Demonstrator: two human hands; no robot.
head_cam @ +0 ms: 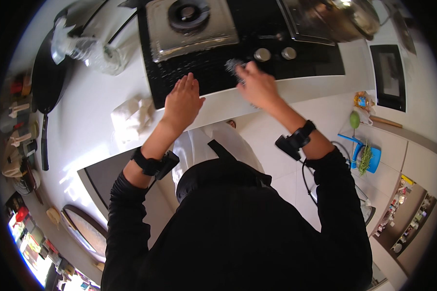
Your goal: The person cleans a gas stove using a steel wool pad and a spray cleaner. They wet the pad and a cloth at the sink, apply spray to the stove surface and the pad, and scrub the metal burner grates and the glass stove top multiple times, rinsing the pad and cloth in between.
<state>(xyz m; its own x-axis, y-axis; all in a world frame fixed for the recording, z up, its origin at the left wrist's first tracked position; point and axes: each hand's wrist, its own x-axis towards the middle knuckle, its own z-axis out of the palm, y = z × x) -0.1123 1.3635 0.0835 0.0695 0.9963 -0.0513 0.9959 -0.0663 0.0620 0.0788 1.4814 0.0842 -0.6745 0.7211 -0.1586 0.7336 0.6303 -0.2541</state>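
Observation:
My right hand (pixel 259 86) grips a steel wool scourer (pixel 234 66) against the black glass of a gas cooktop (pixel 211 74), just left of two metal control knobs (pixel 262 55). The scourer is blurred and partly covered by my fingers. My left hand (pixel 184 103) lies palm down at the cooktop's front edge, fingers stretched out, nothing seen in it. Whitish wet streaks or foam mark the glass beyond it. Farther back, a burner (pixel 188 14) sits in a square metal drip tray (pixel 196 49) with wet-looking edges.
A crumpled white cloth (pixel 131 118) lies left of the cooktop. Beyond it are a clear plastic spray bottle (pixel 103 58) and a black frying pan (pixel 49 80). A large metal pot (pixel 344 18) stands at the cooktop's right. A blue stool or bin (pixel 374 160) with green vegetables is on the floor.

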